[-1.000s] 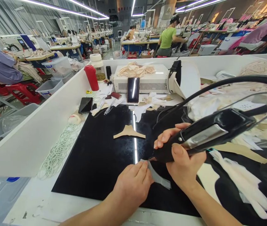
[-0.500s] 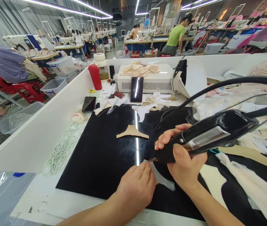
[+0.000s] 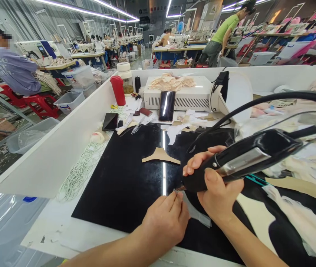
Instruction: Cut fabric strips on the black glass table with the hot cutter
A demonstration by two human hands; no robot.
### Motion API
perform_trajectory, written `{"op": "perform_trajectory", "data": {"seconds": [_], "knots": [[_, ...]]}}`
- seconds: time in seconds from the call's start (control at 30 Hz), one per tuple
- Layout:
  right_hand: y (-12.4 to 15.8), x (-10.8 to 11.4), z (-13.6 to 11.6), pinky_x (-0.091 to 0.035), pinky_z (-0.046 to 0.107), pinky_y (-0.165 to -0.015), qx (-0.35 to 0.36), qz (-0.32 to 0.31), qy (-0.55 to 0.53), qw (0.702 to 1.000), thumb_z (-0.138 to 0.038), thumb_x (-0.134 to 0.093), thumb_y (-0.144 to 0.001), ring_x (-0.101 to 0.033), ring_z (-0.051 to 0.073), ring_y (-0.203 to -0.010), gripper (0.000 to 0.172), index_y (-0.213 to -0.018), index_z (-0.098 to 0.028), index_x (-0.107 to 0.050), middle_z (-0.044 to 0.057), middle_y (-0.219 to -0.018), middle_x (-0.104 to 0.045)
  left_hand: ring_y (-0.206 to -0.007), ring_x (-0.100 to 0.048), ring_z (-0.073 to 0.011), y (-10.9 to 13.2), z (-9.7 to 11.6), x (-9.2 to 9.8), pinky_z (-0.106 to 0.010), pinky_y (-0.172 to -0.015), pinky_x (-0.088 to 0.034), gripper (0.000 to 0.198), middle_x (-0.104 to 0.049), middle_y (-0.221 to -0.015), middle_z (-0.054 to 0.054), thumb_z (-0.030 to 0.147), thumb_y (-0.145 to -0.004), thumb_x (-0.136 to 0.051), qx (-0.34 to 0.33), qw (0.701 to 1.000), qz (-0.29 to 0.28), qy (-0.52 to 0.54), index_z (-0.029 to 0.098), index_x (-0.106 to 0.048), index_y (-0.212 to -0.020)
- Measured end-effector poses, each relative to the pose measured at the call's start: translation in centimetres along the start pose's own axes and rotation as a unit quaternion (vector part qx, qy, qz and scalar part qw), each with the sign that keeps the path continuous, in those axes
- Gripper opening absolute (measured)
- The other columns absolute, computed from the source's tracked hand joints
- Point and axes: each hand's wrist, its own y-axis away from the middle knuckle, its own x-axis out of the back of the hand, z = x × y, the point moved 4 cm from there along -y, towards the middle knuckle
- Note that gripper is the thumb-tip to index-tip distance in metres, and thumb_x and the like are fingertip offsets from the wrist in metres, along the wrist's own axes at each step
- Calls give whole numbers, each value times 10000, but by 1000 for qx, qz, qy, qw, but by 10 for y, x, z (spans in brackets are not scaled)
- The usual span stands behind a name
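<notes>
My right hand (image 3: 219, 193) is wrapped round a black corded handheld tool (image 3: 247, 155) with a metal lever along its side. Its narrow coppery tip points down and left, close to my left fingertips. My left hand (image 3: 165, 218) is closed in a pinch on one end of a thin, translucent white fabric piece (image 3: 199, 215). The rest of that strip lies on the black mat (image 3: 113, 185), curving right beneath my right wrist. My fingers hide the pinched end and whether the tip touches it. Farther back on the mat lies a tan card template (image 3: 160, 155).
A phone (image 3: 167, 106) leans against a white vented box (image 3: 180, 98). Light green cord (image 3: 77, 174) is heaped by the left wall, below a red cup (image 3: 118, 91). At right lie white fabric pieces (image 3: 299, 211) and a cable (image 3: 272, 97) arches overhead.
The view has shifted slightly, so the table appears farther right. Both hands keep their grips near the tool tip. In the background, the person in green has risen from sitting and leans over.
</notes>
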Motion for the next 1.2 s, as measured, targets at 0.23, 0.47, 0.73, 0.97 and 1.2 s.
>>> {"op": "perform_trajectory", "data": {"seconds": [0.23, 0.47, 0.73, 0.97, 1.2], "knots": [[-1, 0, 2, -562, 323, -604, -3, -2, -2, 1000, -427, -833, -900, -646, 157, -641, 381, -1166, -293, -595, -53, -806, -658, -1063, -784, -227, -1, -2, 0, -324, -825, -634, 291, -817, -1166, -142, 209, -1134, -480, 2, 1000, -5, -1, 58, -729, -1117], [1, 17, -31, -569, 321, -551, 5, 37, 2, 999, -477, -889, -829, -637, 162, -597, 425, -1109, -303, -622, -55, -779, -641, -1051, -786, -230, -3, -4, 5, -328, -778, -639, 258, -807, -1168, -138, 199, -1133, -495, -11, 1000, -9, 3, 78, -723, -1140], [28, 40, -51, -582, 311, -533, -7, 9, 31, 999, -485, -877, -849, -628, 162, -598, 412, -1143, -313, -645, -45, -770, -638, -1041, -790, -265, -3, -11, 12, -361, -771, -654, 227, -795, -1182, -161, 203, -1119, -532, -24, 998, -43, 33, 91, -715, -1195], [35, 51, -64, -575, 293, -511, 13, 38, 8, 999, -449, -891, -834, -611, 156, -582, 396, -1130, -287, -682, -37, -750, -656, -1097, -784, -258, -5, -16, 14, -367, -834, -667, 196, -795, -1203, -147, 181, -1109, -558, -48, 995, -71, 48, 103, -718, -1192], [43, 48, -64, -583, 310, -557, 4, 26, 7, 1000, -442, -874, -866, -620, 158, -617, 381, -1159, -306, -672, -33, -789, -663, -1093, -752, -229, -22, -12, 28, -377, -987, -624, 186, -790, -1156, -80, 152, -1114, -531, -58, 995, -58, 65, 116, -711, -1140]]}}
